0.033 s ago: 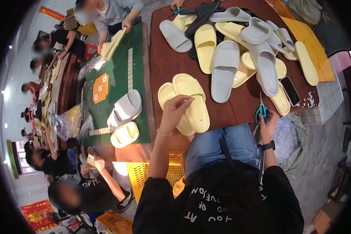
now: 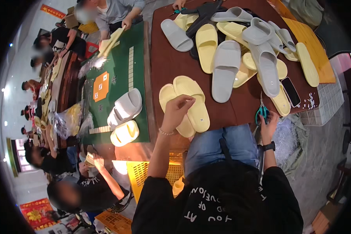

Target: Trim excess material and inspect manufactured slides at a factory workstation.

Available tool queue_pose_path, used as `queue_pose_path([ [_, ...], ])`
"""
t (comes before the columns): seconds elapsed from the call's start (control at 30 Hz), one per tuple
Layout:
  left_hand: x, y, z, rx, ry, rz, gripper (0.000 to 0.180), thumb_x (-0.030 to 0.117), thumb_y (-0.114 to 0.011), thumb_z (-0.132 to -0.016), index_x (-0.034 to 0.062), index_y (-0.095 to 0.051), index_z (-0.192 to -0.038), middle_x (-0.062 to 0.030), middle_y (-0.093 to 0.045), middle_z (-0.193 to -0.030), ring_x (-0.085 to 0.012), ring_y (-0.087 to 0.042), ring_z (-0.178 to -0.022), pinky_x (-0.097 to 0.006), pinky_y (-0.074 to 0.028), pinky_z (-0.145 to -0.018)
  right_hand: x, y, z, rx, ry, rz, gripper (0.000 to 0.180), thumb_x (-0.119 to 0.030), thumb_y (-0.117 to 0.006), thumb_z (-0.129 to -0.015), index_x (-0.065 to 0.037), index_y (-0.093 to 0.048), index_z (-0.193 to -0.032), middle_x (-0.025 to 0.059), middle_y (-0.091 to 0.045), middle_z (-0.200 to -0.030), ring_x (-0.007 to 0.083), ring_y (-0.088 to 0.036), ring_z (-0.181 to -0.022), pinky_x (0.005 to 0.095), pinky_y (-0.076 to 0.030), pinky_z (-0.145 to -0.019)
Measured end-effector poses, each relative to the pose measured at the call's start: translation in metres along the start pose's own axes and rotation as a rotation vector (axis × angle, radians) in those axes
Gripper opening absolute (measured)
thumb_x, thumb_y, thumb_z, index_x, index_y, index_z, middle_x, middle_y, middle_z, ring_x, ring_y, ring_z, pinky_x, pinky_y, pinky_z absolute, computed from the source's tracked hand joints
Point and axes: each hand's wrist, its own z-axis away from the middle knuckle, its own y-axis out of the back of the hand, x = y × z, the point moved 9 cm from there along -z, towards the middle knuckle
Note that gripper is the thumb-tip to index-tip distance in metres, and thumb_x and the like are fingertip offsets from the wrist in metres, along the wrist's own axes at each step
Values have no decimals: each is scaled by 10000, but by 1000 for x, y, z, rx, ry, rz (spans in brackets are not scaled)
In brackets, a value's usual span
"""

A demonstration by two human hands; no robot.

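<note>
My left hand (image 2: 176, 113) is over a pair of pale yellow slide slippers (image 2: 198, 113) at the near edge of the brown-covered table. Its thumb and fingers are pinched together; anything between them is too small to make out. To the right, my right hand (image 2: 269, 128) has its fingers at the handles of teal scissors (image 2: 262, 112), whose blades point away from me. A grey slide (image 2: 224, 84) lies just beyond the yellow pair, at the front of a mixed heap of yellow, grey and black slides.
A phone (image 2: 290, 92) lies at the right, near small white scraps (image 2: 309, 102). Left is a green-topped table (image 2: 121, 74) with grey slides (image 2: 126, 105) and yellow slides (image 2: 125, 133). A yellow crate (image 2: 138, 175) stands by my left arm. Other people handle slides at the left.
Only a very slight shift of the whole view shows. My hands keep nearly the same pose, and the person at the upper left has moved the yellow slides a little.
</note>
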Motion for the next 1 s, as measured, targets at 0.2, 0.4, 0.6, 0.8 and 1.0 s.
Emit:
queue_pose_path([
  [0.2,-33,5,0,74,-23,-184,166,163,-654,-878,-3,-664,-883,-2,-539,-599,-46,-445,-540,-242,-356,-493,21,-8,17,-61,135,155,374,-59,-715,-749,-13,-537,-1075,113,-585,-949,270,-605,-811,368,-483,-708],
  [0.4,-57,26,8,163,48,-186,178,160,-628,-897,-9,-645,-844,1,-526,-591,-39,-456,-545,-233,-359,-491,-102,-72,107,-993,-602,-1062,491,-485,-496,-949,-58,-529,-1188,28,-589,-1074,111,-545,-905,258,-437,-729],
  [0.6,-54,25,16,188,97,-163,169,148,-613,-907,-9,-640,-852,-5,-546,-618,-35,-469,-570,-229,-376,-517,-187,-151,186,-1480,-803,-1243,544,-560,-431,-947,-112,-491,-1248,19,-587,-1106,125,-559,-978,294,-447,-783],
  [0.8,-55,54,1,403,-141,-129,148,118,-590,-911,-14,-593,-845,-9,-541,-686,-61,-461,-633,-234,-387,-566,-211,-229,137,-1221,-872,-1285,392,-493,-572,-906,-147,-541,-1087,-10,-591,-939,107,-564,-815,246,-439,-686],
  [1.0,-5,67,6,575,-143,-50,183,149,-562,-950,21,-574,-819,37,-518,-698,-40,-416,-622,-203,-357,-558,-161,-180,35,-535,-528,-1038,355,-382,-537,-962,-37,-583,-1033,-9,-547,-834,80,-504,-680,229,-402,-611],
])
